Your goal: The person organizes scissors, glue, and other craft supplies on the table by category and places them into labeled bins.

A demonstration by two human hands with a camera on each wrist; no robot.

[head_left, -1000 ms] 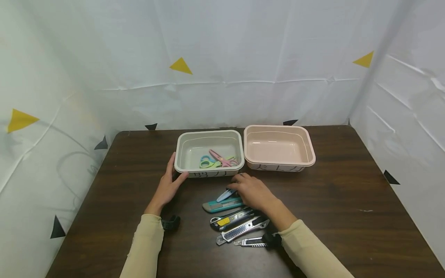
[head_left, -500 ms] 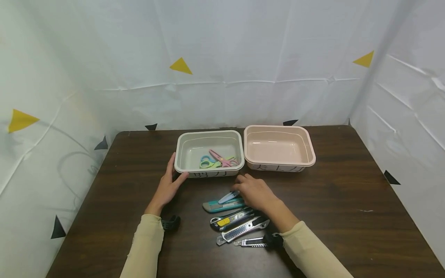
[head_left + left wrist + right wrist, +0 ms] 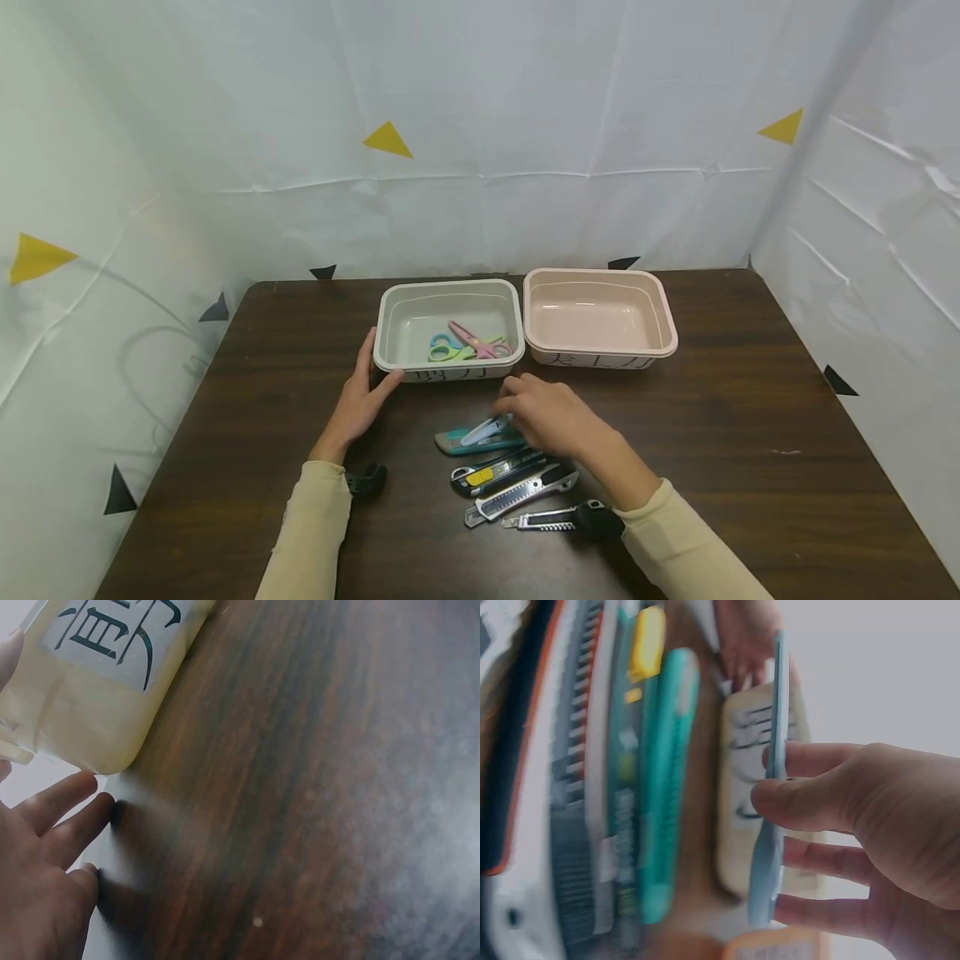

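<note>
My right hand point(image 3: 547, 414) pinches a small light-blue cutter point(image 3: 486, 430) between thumb and fingers, lifted just above the teal utility knife point(image 3: 468, 442); the right wrist view shows the light-blue cutter point(image 3: 769, 787) held in my fingers point(image 3: 810, 802). My left hand point(image 3: 360, 396) rests open on the table against the front left corner of the beige tub point(image 3: 390, 358), which holds pink, green and blue scissors point(image 3: 468, 343). In the left wrist view the fingers point(image 3: 60, 817) lie beside the labelled beige tub point(image 3: 90, 697).
An empty pink tub point(image 3: 600, 287) stands right of the beige one. Three more utility knives point(image 3: 517, 492) lie in a row on the dark wooden table point(image 3: 750, 417) near my right wrist. White cloth walls close in the back and sides.
My right hand has lifted the light-blue cutter slightly off the table and drawn it back toward me. The left hand has not moved.
</note>
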